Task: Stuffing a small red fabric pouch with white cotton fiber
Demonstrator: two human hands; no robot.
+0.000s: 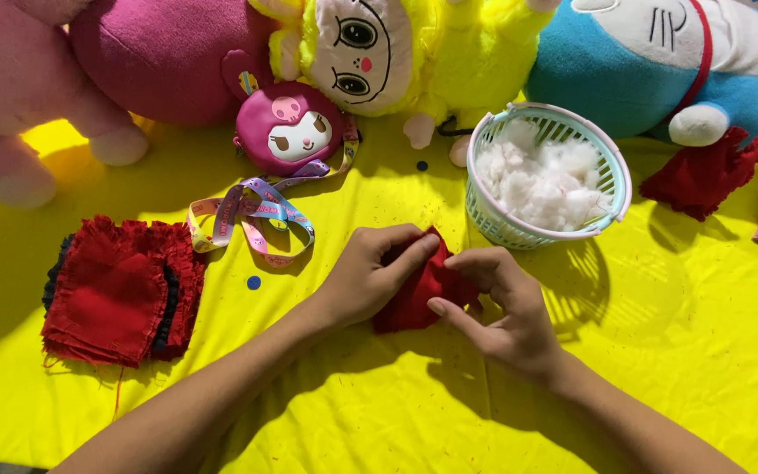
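Observation:
A small red fabric pouch [414, 298] lies on the yellow cloth [677, 351] at the centre. My left hand [370, 276] grips its left side, fingers curled over the top edge. From the right, my right hand [502, 307] pinches the same pouch between thumb and fingers. Just beyond my hands stands a pale green plastic basket [611, 167] filled with white stuffing [546, 180].
A stack of red fabric squares [120, 294] lies at the left. A pink round character purse [291, 132] with a patterned strap [252, 211] sits behind. Pink, yellow and blue plush toys line the back. Another red fabric piece [704, 171] lies at the right.

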